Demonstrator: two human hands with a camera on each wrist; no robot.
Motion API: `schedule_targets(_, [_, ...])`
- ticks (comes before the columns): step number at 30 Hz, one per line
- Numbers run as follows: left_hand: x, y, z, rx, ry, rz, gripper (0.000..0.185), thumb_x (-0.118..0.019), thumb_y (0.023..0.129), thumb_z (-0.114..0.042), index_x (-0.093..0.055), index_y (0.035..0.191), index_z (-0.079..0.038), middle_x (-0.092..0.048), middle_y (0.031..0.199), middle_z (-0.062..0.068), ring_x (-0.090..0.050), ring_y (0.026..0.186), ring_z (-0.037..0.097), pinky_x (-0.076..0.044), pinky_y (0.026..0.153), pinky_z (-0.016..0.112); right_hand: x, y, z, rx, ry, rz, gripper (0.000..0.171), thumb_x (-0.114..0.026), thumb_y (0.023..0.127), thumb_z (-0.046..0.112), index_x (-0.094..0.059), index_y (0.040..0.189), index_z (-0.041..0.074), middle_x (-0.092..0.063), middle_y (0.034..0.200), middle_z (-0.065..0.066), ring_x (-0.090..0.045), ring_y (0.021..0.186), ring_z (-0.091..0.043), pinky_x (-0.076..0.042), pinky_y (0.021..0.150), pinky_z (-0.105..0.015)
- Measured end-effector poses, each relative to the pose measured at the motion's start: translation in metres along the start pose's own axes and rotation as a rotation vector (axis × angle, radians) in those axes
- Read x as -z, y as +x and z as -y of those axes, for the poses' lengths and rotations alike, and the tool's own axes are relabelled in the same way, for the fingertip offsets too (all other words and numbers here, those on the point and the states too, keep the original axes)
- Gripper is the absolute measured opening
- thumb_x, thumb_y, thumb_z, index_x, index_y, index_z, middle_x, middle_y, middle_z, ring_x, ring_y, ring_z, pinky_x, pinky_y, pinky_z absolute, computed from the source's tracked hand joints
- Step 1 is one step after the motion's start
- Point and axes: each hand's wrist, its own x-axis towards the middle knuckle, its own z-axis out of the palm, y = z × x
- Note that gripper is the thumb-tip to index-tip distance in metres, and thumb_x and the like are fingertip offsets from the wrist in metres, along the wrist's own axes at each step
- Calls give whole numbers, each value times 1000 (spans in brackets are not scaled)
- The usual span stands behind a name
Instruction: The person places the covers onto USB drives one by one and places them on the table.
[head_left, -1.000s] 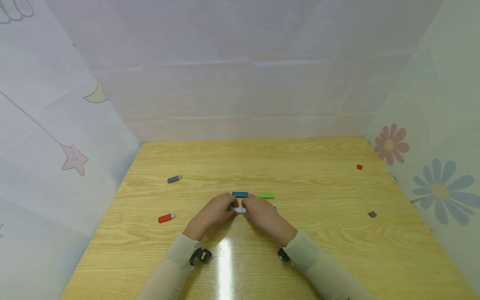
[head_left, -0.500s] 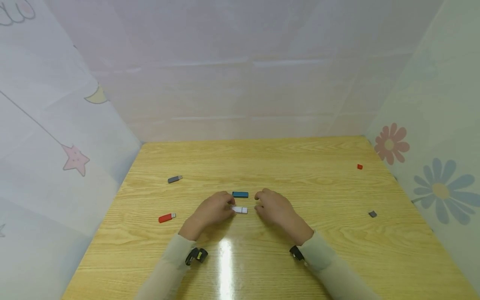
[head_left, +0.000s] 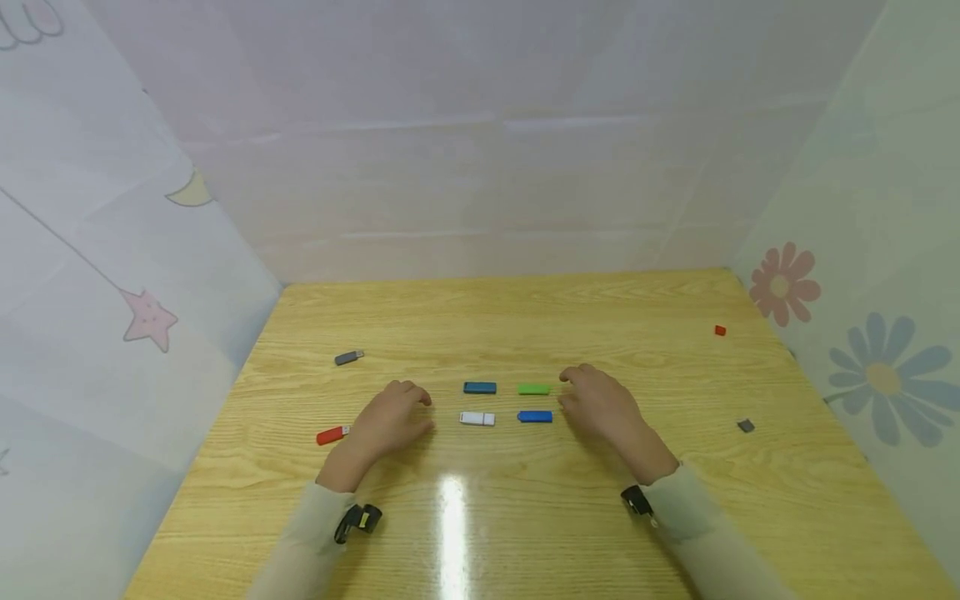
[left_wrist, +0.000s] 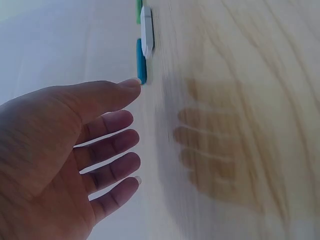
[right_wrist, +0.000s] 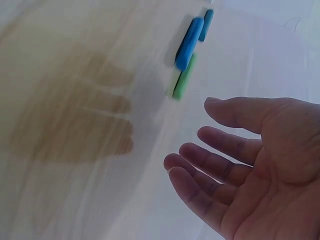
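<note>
While both hands (head_left: 495,412) hover empty, four capped drives (head_left: 507,403) lie between.

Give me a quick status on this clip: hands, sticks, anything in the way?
Left hand open, right hand open, both empty. White stick flat on table, apart from both. Nothing in between.

Bench (head_left: 525,500): I saw pale wood grain, smooth, glossy enough to throw a glare.
White stick (head_left: 477,418): looked like smooth plastic.
Blue stick (head_left: 535,417): plastic, slight sheen.
Green stick (head_left: 533,389): plastic, matt to me.
Sleeves (head_left: 311,533): soft cloth, matt.
</note>
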Motion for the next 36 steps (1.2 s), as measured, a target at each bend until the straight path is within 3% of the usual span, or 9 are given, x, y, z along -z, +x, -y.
schedule_targets(7, [8, -7, 19, 23, 0, -10, 33, -78, 91, -27, -69, 116, -7, -65, 121, 10, -56, 115, 31, -50, 98, 45, 15, -13, -31, -79, 0, -10, 38, -61, 100, 20, -62, 131, -1, -60, 133, -25, -60, 116, -45, -52, 92, -58])
schedule_targets(18, [25, -4, 52, 61, -52, -24, 37, -72, 96, -23, -64, 125, -2, -61, 130, 16, -52, 125, 37, -47, 103, 51, 30, -40, -70, -163, 12, 13, 43, -62, 101, 22, -58, 134, -5, -53, 135, -32, -56, 115, -52, -49, 89, -62])
schedule_targets(25, [36, 5, 72, 106, -123, -38, 42, -69, 98, -22, -59, 132, 0, -52, 142, 24, -36, 140, 46, -36, 112, 59, 30, -56, -98, -190, 9, 1, 45, -61, 100, 22, -57, 133, -8, -51, 135, -37, -53, 115, -56, -48, 88, -66])
schedule_targets(29, [39, 10, 84, 158, -155, -43, 44, -66, 100, -22, -56, 137, 1, -49, 145, 24, -37, 136, 45, -38, 109, 59, 31, -63, -113, -209, 1, 2, 46, -59, 100, 22, -55, 134, -8, -51, 134, -38, -53, 113, -57, -48, 88, -66])
schedule_targets(36, [40, 14, 102, 172, -82, -72, 43, -65, 100, -20, -56, 136, 2, -49, 142, 25, -40, 131, 44, -39, 106, 59, 36, -76, -135, -262, -34, -3, 51, -61, 98, 23, -51, 135, -11, -45, 134, -42, -41, 117, -65, -40, 93, -73])
